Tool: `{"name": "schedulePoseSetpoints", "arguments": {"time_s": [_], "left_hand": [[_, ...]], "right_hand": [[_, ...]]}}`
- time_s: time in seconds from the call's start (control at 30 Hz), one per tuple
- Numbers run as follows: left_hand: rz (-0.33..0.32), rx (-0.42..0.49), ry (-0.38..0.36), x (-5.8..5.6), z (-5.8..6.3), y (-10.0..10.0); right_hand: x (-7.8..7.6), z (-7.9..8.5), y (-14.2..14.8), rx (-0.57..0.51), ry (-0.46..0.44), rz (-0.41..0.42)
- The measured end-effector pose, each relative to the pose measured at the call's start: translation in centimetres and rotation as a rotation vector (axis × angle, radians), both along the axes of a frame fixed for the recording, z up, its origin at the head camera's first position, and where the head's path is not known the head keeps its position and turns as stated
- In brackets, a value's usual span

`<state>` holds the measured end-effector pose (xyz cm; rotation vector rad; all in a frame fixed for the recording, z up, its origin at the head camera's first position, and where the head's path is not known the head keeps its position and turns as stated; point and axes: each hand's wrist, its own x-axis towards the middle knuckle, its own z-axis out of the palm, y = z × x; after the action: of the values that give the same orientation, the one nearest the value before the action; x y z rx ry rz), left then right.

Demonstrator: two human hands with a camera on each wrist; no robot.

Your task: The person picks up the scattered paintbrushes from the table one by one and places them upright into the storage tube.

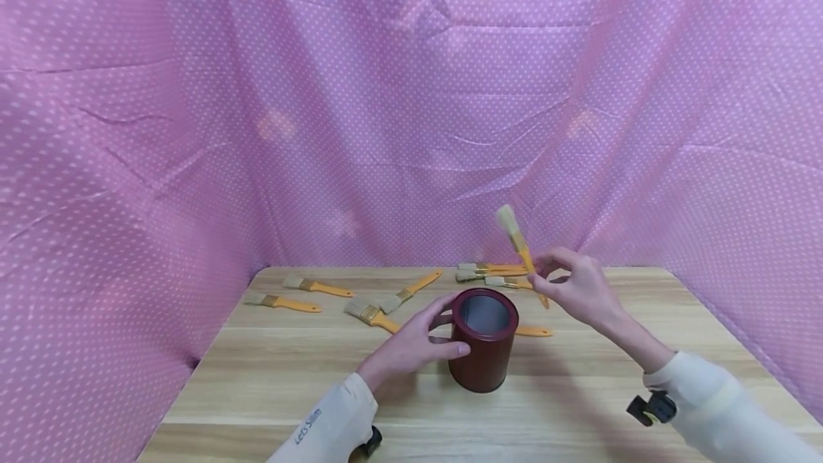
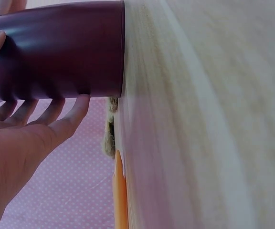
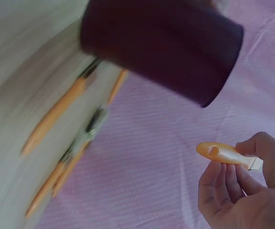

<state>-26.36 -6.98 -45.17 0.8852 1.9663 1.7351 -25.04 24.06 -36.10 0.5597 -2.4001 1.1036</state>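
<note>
A dark red cylindrical can (image 1: 482, 356) stands upright on the table, its open top showing a grey inside. My left hand (image 1: 414, 341) holds the can from its left side, and in the left wrist view the fingertips (image 2: 82, 100) touch its wall. Above and right of the can, my right hand (image 1: 579, 288) pinches a paintbrush (image 1: 519, 241) by its orange handle, pale bristles pointing up. The right wrist view shows the handle's holed end (image 3: 211, 150) between thumb and fingers.
More orange-handled paintbrushes lie on the wooden table (image 1: 289, 370): several to the left, including a wide brush (image 1: 369, 313) by my left hand, and a cluster (image 1: 491, 270) at the back. One handle (image 1: 534, 331) pokes out behind the can. A pink dotted curtain (image 1: 411, 106) encloses the table.
</note>
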Motion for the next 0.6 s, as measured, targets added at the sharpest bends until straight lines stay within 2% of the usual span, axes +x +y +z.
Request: {"name": "schedulePoseSetpoints", "arguments": {"time_s": [0.1,0.27,0.5,0.6], "left_hand": [[0.005,-0.002,0.001,-0.1,0.0,0.0],[0.006,-0.001,0.004,0.0,0.0,0.1],[0.006,-0.02,-0.014,0.1,0.0,0.1],[0.013,-0.031,-0.021,0.1,0.2,0.0]], "right_hand": [[0.6,0.7,-1.1,-0.055,-0.001,0.004],[1.2,1.3,-3.0,-0.149,-0.046,0.07],[1.8,0.4,-5.0,-0.123,-0.135,0.124],[1.7,-0.1,-5.6,-0.144,-0.156,0.155]]}}
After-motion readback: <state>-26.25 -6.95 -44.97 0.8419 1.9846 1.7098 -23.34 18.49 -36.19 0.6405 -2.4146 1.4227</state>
